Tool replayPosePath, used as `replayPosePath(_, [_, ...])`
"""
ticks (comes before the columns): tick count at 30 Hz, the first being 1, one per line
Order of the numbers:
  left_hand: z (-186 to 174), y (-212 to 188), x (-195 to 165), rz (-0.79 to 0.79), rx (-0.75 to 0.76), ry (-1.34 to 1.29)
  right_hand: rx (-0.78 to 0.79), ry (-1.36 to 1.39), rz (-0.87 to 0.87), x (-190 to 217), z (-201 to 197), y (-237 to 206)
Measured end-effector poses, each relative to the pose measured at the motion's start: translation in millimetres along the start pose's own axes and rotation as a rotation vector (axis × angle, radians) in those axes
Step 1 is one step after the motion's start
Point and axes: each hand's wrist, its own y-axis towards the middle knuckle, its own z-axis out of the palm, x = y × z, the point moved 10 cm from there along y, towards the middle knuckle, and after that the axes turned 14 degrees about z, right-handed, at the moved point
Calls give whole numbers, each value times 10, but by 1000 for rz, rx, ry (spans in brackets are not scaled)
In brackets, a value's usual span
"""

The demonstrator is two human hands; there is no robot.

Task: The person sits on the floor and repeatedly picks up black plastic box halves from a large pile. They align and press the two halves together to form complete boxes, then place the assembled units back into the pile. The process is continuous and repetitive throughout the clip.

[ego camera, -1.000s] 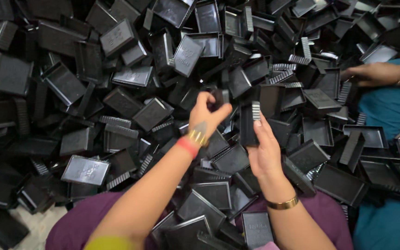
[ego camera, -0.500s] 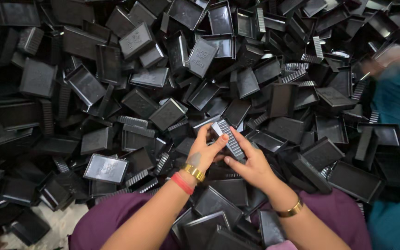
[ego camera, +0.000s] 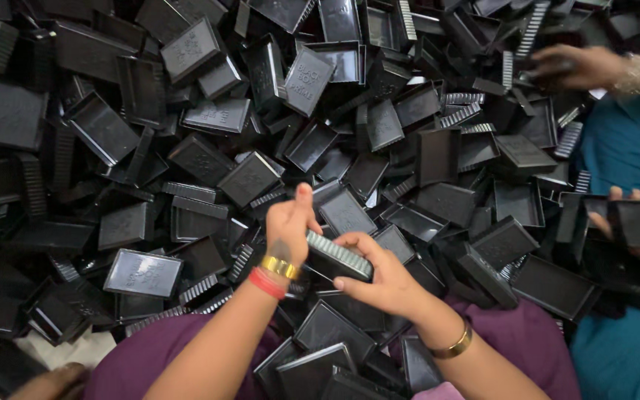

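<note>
Head view: left hand [ego camera: 288,230] and right hand [ego camera: 381,278] both clasp a ribbed black box [ego camera: 337,255] at frame centre, steadying it above the pile of black boxes [ego camera: 142,148].

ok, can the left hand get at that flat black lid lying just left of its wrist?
Probably yes. The lid lies face up on top of the pile, nothing over it. But the left hand and right hand both grip a ribbed black box, so it must let go first.
</note>
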Motion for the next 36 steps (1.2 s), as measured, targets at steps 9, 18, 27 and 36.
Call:
replayPosePath(9, [226, 352, 172, 46, 91, -137, 530, -260, 218, 79, -245, -393])
replayPosePath(18, [1435, 1269, 1037, -74, 697, 1159, 312, -911, 372, -159, -616, -375])
replayPosePath(27, [994, 1089, 533, 91, 576, 1160, -107, -245, 186, 17, -879, -97])
replayPosePath(36, [1405, 1179, 1231, -249, 816, 1144, 154, -477, 115, -201, -448, -45])
